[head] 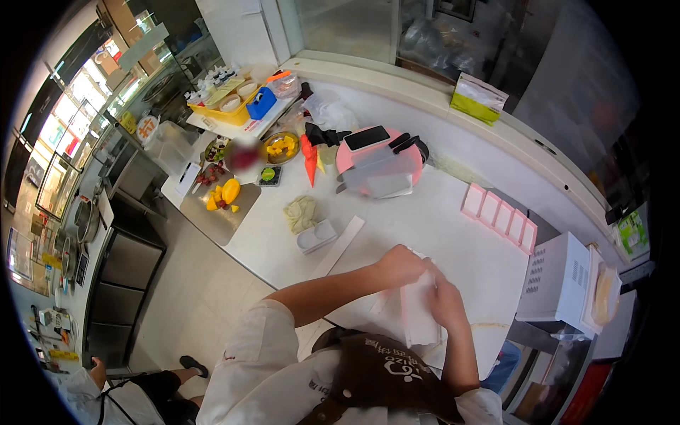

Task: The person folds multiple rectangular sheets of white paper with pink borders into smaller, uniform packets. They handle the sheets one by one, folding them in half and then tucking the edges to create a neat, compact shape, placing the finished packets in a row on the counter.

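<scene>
Both hands are on a long, narrow pink-and-white carton (pixel 417 316), apparently of thin card, close to my body on the white table. My left hand (pixel 402 265) pinches its far end, fingers bent inward. Against the carton's right side lies my right hand (pixel 445 300), its fingertips meeting the left hand at the far corner. The fingers hide that corner. To the left are a flat white strip (pixel 344 239), a white holder with two round hollows (pixel 317 236) and a crumpled pale green cloth (pixel 301 212). A pink tray (pixel 499 218) with several white compartments sits at the right.
A round pink stand (pixel 348 155) bears a phone (pixel 366 138) and plastic sheets. Red piping bags (pixel 309 159), a bowl of diced mango (pixel 282 149) and a metal tray (pixel 228 226) with cut fruit are farther left. A white appliance (pixel 555 279) borders the right. Another person (pixel 133 398) is lower left.
</scene>
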Available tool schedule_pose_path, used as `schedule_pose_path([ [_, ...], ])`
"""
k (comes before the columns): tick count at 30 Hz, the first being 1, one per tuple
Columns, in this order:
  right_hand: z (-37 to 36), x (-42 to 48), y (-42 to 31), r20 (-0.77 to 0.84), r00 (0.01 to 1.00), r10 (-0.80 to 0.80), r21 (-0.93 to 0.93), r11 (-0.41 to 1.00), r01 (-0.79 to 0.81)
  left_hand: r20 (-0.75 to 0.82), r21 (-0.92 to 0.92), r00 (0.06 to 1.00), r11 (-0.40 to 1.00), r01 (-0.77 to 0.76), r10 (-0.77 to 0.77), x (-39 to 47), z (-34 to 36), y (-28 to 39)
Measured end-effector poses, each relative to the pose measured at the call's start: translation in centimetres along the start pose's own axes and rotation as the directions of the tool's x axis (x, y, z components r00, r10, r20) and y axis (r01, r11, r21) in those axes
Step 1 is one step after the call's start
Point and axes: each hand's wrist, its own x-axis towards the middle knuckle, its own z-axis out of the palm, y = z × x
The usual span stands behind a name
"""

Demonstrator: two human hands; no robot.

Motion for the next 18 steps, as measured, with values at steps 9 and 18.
schedule_pose_path([
  [9,1.0,-0.3,4.0,-0.147,0.984,-0.097,-0.013,0.995,0.096,0.117,-0.556,0.965,0.790,0.259,-0.234,-0.9,-0.4,1.3],
  [18,-2.0,-8.3,10.4,-0.059,0.998,-0.008,0.169,0.986,0.018,0.327,-0.671,0.921,0.635,0.383,-0.211,2.1,3.1,9.8],
])
